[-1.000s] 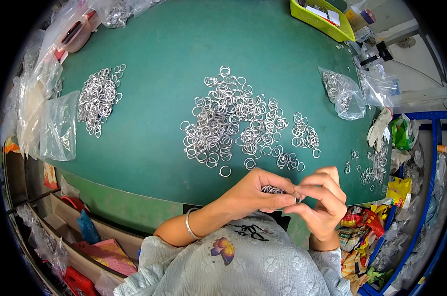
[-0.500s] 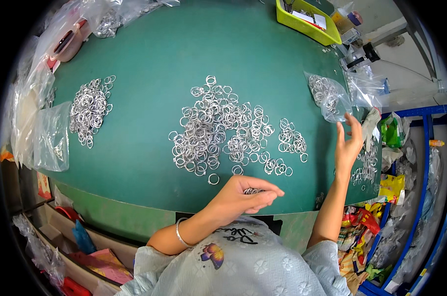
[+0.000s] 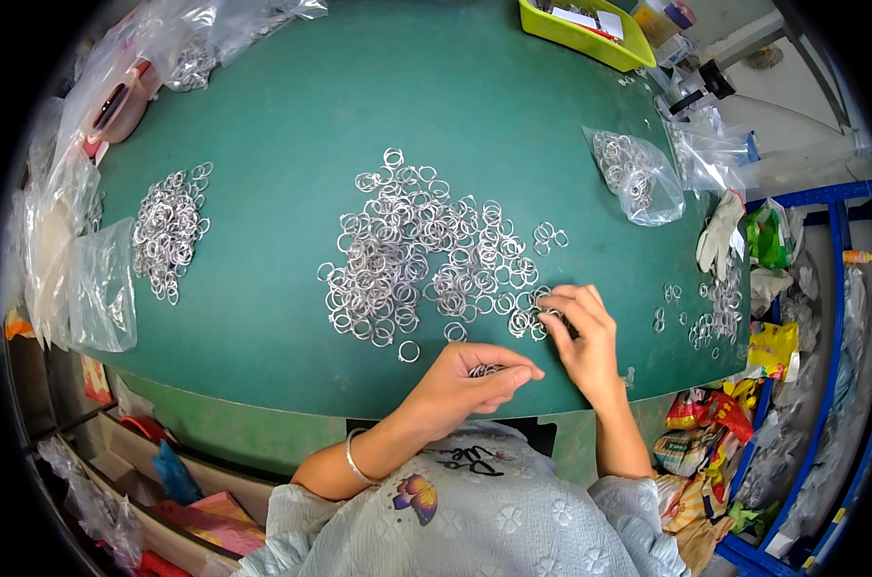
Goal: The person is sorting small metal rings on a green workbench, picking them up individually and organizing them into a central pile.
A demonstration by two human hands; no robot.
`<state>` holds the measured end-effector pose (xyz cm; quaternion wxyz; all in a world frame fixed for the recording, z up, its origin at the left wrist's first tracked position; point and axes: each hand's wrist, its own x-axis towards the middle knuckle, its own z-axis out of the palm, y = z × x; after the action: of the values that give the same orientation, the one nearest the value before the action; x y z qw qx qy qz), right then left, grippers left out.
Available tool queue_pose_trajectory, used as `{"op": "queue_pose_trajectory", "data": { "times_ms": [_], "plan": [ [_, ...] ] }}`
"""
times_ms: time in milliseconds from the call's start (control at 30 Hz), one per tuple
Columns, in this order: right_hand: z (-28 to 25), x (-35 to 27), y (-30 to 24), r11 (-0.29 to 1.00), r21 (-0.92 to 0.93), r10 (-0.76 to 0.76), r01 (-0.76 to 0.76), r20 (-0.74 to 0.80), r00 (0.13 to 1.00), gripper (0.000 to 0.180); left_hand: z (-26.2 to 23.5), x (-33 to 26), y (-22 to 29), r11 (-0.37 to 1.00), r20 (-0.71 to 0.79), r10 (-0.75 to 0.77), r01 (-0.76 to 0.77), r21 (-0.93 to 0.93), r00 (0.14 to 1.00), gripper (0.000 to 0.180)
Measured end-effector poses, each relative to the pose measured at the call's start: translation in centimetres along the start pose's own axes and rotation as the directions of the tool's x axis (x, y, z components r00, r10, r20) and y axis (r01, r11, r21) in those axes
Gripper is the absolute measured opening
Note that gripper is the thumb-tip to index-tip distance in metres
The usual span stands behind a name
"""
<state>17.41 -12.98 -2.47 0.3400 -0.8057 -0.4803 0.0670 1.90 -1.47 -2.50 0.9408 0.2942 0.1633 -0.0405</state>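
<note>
A large loose pile of silver metal rings (image 3: 383, 260) lies mid-table. My left hand (image 3: 474, 380) is closed in front of it, near the table edge, with several rings (image 3: 484, 369) showing in its curled palm. At the pile's right end, my right hand (image 3: 588, 341) bends over a small cluster of rings (image 3: 527, 319). Its thumb and fingertips close on some rings there; how many is hidden. A few rings (image 3: 549, 237) lie just beyond that hand, apart from the pile. One single ring (image 3: 409, 351) sits in front of the pile.
Another ring heap (image 3: 170, 226) lies left, beside clear plastic bags (image 3: 104, 284). At right are a bag of rings (image 3: 638, 178), a glove (image 3: 720, 236) and scattered small rings (image 3: 717, 313). A yellow-green basket (image 3: 590, 40) stands far right. Blue shelving (image 3: 830, 288) borders the table's right.
My right hand has come left and nearer from beside the bag to the rings by the pile. Fewer rings remain in the small separate group. My left hand stays closed, nearly still.
</note>
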Motion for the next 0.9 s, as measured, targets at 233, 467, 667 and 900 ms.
{"op": "queue_pose_trajectory", "data": {
  "times_ms": [233, 467, 667, 900],
  "plan": [
    [-3.2, 0.6, 2.4, 0.904, 0.257, 0.297, -0.341, 0.196, 0.935, 0.014, -0.1, -0.2, -0.1, 1.000, -0.024, 0.013, -0.013, -0.001, 1.000, 0.018],
    [-1.3, 5.0, 4.0, 0.969, -0.224, -0.109, 0.107, 0.004, 0.994, 0.017, 0.4, 0.0, -0.2, 1.000, 0.005, 0.023, -0.023, 0.009, 1.000, 0.019],
    [-0.9, 4.2, 2.5, 0.995, 0.100, 0.020, -0.016, -0.045, 0.999, 0.006, -0.2, -0.1, -0.5, 0.997, -0.055, 0.078, -0.077, 0.023, 0.995, 0.020],
    [-0.8, 0.7, -3.0, 0.866, 0.480, 0.120, -0.139, 0.071, 0.990, 0.013, 0.9, 1.1, -0.1, 0.922, -0.308, 0.379, -0.327, 0.207, 0.873, 0.026]
  ]
}}
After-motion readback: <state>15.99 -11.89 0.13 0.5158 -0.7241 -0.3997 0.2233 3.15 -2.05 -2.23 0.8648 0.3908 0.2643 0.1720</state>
